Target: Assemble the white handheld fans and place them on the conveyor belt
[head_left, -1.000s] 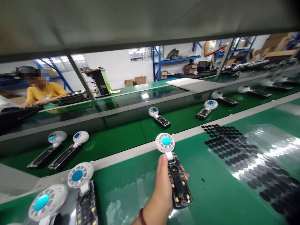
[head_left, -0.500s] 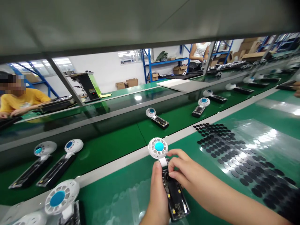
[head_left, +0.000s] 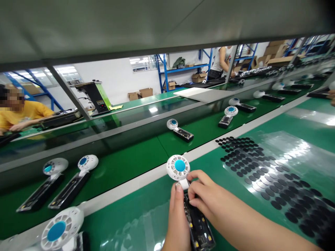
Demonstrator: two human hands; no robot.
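take the centre of the view as the dial. at 8 o'clock, a spare fan unit (head_left: 61, 228) lies partly out of view. just beyond it, nearer half past 8, a pair of fan units (head_left: 59, 165) rests on the green belt (head_left: 146, 153).

at 6 o'clock, the left hand (head_left: 178, 219) grips the held fan unit (head_left: 193, 212) by the left side of its dark casing, thumb against the white neck (head_left: 184, 183). the fan head (head_left: 179, 166) points toward 11 o'clock.

at 5 o'clock, the right hand (head_left: 202, 190) is narrow, fingers bunched at the casing's upper end, just below the neck. whether the fingertips pinch a part cannot be told.

at 4 o'clock, black discs (head_left: 283, 192) lie on a clear sheet (head_left: 309, 150).

step in hand (judged): seating or pressing a small part, possibly a disc, at the casing's upper end. next move: hold the left grip steady, align, press evenly without loading the neck, then release the right fingers.
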